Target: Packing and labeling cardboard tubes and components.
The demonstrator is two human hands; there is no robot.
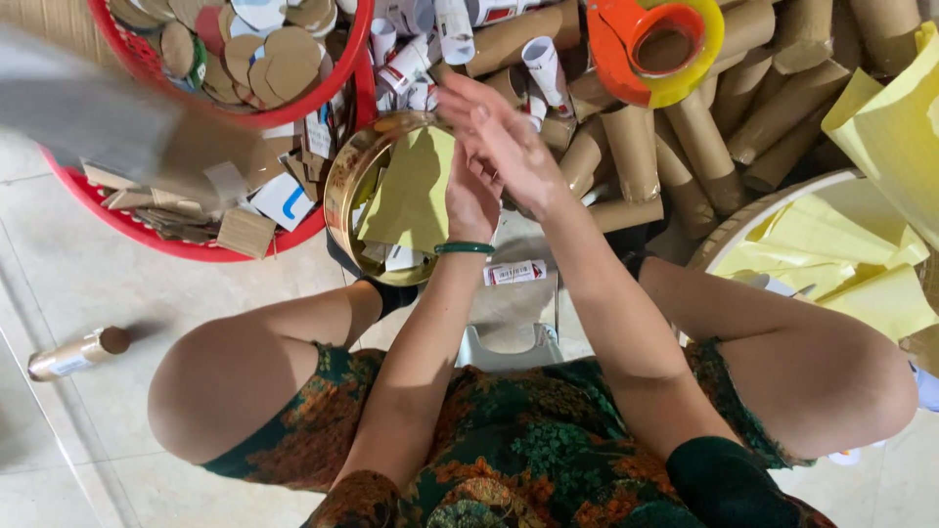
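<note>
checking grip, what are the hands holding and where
Cannot tell: the left hand and right hand press together over the round tin, hiding anything between them.

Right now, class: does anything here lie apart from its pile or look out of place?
Yes. One cardboard tube lies alone on the floor tiles, far left of the person's knee, apart from the heap of cardboard tubes. A small printed roll also lies loose below the round gold tin.

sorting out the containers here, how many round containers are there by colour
red baskets: 2
gold round tin: 1
orange and yellow tape dispenser: 1
total: 4
The left hand and right hand meet just above the tin's rim.
</note>
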